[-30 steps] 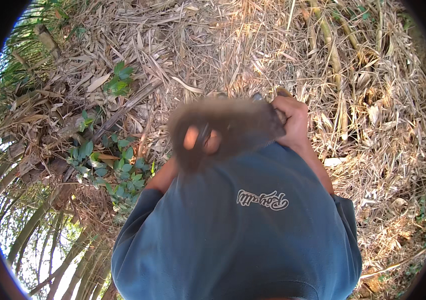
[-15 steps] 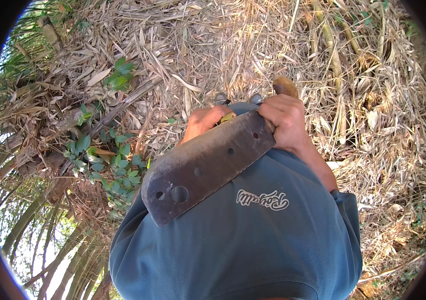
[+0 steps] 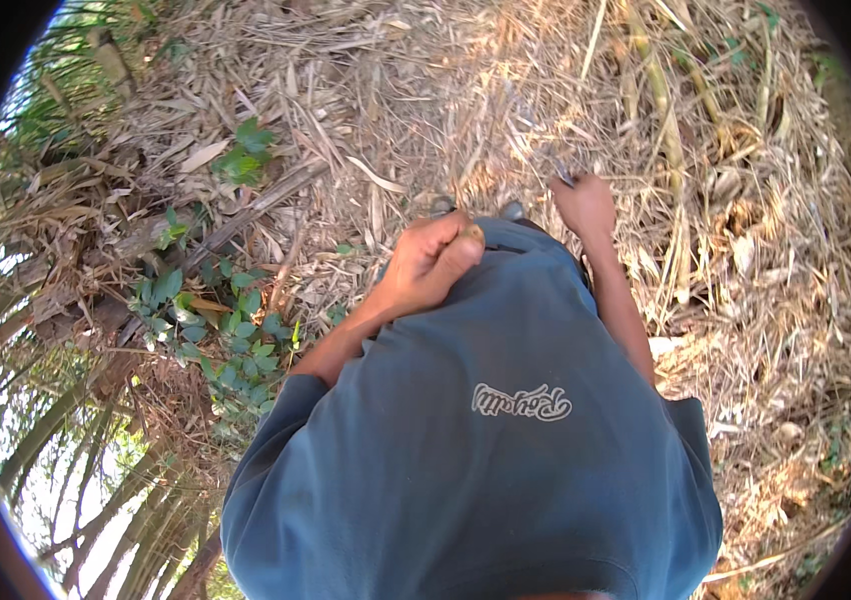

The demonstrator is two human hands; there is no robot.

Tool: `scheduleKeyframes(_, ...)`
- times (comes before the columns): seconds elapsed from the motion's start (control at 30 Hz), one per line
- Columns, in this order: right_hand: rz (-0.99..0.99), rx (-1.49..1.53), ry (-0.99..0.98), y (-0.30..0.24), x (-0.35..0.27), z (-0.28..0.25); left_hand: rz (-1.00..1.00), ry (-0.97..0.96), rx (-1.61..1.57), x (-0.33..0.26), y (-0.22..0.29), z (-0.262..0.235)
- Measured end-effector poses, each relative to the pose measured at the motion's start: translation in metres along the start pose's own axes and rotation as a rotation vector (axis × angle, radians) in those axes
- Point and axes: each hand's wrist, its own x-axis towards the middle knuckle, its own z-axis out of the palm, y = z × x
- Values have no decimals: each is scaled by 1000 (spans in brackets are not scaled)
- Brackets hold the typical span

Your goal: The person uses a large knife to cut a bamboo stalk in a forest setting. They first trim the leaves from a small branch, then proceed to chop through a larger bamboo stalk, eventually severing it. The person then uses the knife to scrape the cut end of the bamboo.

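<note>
Two bare hands work above a litter of dry bamboo leaves point(image 3: 426, 120): my left hand point(image 3: 431, 265) is curled into a fist against the front of my blue shirt point(image 3: 486, 450), clamped on a small tan object point(image 3: 470, 234) that peeks out between thumb and fingers. My right hand point(image 3: 584, 205) reaches well apart from it toward the dry stalks point(image 3: 666, 130) at the upper right, closed on a thin dark, partly blurred item I cannot identify. Green-leaved weeds point(image 3: 231, 345) grow at the left.
</note>
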Motion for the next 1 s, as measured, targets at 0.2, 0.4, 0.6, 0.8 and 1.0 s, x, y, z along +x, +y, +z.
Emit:
scheduleKeyframes(0.2, 211, 117, -91, 110, 21, 36, -337, 242, -824, 13, -20, 0)
scheduleKeyframes(0.4, 403, 3, -210, 204, 19, 97, -314, 245, -952, 32, -23, 3)
scheduleKeyframes(0.6, 421, 21, -192, 266, -5, 114, -296, 224, -948, 52, -23, 17)
scheduleKeyframes(0.8, 402, 29, -223, 210, 14, 58, -401, 268, -864, 72, -23, 37)
scheduleKeyframes(1.0, 300, 49, -196, 153, 56, 22, -452, 368, -759, 86, -34, 38)
